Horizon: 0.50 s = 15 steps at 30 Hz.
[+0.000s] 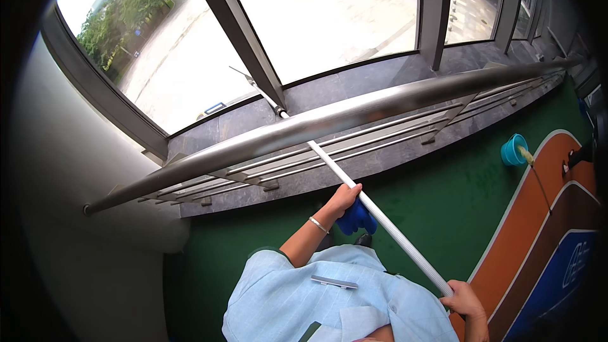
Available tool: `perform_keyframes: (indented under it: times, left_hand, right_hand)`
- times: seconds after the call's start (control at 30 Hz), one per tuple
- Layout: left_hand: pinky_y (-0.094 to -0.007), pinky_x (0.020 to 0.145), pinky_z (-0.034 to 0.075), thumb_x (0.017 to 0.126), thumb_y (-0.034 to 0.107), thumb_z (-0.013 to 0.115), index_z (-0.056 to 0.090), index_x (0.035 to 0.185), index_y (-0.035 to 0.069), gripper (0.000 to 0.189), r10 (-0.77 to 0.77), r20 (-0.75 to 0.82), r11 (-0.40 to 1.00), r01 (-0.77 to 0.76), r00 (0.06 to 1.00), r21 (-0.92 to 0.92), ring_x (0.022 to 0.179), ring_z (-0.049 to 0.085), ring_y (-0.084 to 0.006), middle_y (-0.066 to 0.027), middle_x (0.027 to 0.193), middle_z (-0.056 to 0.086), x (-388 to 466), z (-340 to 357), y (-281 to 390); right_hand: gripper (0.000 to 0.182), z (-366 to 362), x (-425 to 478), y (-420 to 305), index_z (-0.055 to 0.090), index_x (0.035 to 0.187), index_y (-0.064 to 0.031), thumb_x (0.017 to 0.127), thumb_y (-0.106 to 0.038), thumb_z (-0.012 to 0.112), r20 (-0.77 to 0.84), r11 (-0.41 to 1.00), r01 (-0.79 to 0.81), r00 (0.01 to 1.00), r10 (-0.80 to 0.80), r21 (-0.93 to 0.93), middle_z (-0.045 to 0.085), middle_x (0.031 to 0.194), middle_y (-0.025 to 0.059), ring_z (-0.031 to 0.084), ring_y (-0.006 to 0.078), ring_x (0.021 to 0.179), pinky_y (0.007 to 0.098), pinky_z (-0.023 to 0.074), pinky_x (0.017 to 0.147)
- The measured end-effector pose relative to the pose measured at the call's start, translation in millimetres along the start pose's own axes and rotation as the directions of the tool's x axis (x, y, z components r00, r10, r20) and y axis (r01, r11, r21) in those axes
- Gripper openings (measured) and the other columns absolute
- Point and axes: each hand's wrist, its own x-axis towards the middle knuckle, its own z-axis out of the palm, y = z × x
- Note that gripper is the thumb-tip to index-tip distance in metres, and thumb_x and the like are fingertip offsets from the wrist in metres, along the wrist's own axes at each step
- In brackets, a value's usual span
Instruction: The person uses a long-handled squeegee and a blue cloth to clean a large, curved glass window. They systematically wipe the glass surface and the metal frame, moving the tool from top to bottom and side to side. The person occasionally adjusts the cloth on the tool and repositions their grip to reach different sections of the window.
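Observation:
Both of my hands grip a long white ribbed pole that slants from lower right to upper left. My left hand closes around its middle. A bunched blue cloth or glove hangs below that hand; which of the two it is, I cannot tell. Near the pole's lower end, my right hand is closed on it. The pole runs beneath the rail's top tube in this view, which hides a short stretch. At its far end a thin squeegee-like head lies against the left window pane, beside a mullion.
A thick metal handrail with thinner bars crosses before me. Behind it runs a grey stone ledge. A turquoise bucket, with a stick-handled tool at its rim, stands right on green flooring. A pale wall curves at left.

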Motion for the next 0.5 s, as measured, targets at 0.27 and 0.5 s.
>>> perform_keyframes:
  times: [0.27,0.5]
  left_hand:
    - [-0.0306,0.063,0.047,0.093,0.032,0.055,0.062,0.091,-0.004,0.037,-0.007,0.0,0.996,0.007,1.0,0.085,0.071,0.055,-0.0129,-0.0066,0.079,0.061,-20,-16,-32]
    - [-0.0305,0.081,0.049,0.094,0.024,0.054,0.053,0.114,-0.001,0.032,0.14,-0.121,0.818,-0.184,0.983,-0.545,0.088,0.057,-0.0149,-0.0064,0.097,0.061,37,-77,-55]
  right_hand:
    - [0.02,43,-19,11,0.065,0.087,0.0024,0.072,-0.01,0.068,-0.027,0.99,0.082,0.996,-0.08,0.111,0.062,0.072,0.0061,0.055,0.0132,0.071,0.0304,0.0463,0.063]
    - [0.015,74,-9,115,0.065,0.094,-0.0066,0.082,-0.015,0.064,-0.005,0.983,0.122,0.993,-0.122,0.135,0.063,0.08,0.0046,0.059,0.0178,0.074,0.0317,0.0488,0.069]
